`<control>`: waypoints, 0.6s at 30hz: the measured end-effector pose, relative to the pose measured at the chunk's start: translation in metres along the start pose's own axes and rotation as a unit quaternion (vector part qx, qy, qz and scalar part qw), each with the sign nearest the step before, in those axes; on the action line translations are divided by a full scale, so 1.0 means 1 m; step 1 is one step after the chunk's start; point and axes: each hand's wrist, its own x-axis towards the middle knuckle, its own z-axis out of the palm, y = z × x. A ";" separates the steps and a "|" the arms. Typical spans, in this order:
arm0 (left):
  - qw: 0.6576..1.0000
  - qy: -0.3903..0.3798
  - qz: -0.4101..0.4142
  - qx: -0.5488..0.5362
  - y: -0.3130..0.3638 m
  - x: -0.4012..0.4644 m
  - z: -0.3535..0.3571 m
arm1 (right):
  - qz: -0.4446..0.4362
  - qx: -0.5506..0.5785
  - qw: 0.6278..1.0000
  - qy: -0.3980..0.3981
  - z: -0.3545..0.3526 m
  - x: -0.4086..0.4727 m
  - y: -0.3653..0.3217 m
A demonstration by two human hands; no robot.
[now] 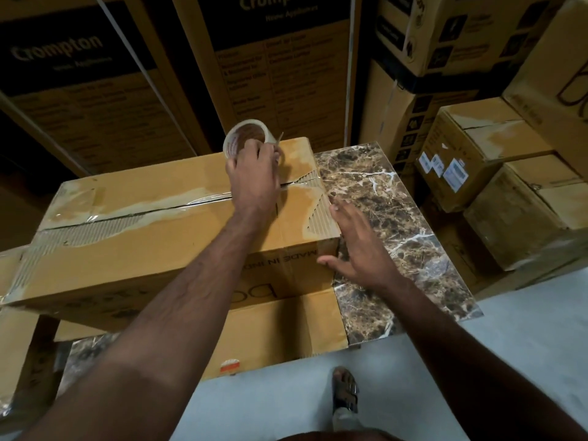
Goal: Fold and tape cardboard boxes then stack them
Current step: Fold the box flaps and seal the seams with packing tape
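The left hand (253,173) grips a clear tape roll (243,138) at the far edge of the long brown cardboard box (165,240) on the marble tabletop (381,198). Beside the box's right end, the right hand (356,246) has straight, spread fingers holding nothing. Best to press the flaps flat while drawing tape straight along the seam.

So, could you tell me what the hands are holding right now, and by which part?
The left hand grips the tape roll by its near rim, over the box. The right hand holds nothing, fingers spread.

The left hand (253,173) hid its own fingertips and the lower half of the tape roll (245,136). The cardboard box (152,237) ran past the left edge. Small print on the tall cartons (273,74) behind was too blurred to read.
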 end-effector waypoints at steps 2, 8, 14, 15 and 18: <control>1.000 0.002 0.008 0.000 0.001 0.003 -0.002 | -0.017 0.008 0.999 0.037 -0.005 0.003 -0.009; 1.000 0.008 0.004 -0.011 -0.007 -0.007 -0.004 | -0.053 -0.019 0.998 0.032 -0.024 0.026 -0.025; 1.000 0.004 0.005 -0.009 -0.003 -0.003 -0.007 | 0.099 0.172 0.965 0.171 0.022 -0.015 -0.067; 1.000 0.010 0.005 -0.007 -0.004 -0.001 -0.008 | 0.109 0.206 0.957 0.174 0.027 -0.010 -0.074; 1.000 0.009 -0.002 0.002 -0.002 -0.003 -0.005 | 0.194 0.263 0.929 0.177 0.024 0.010 -0.087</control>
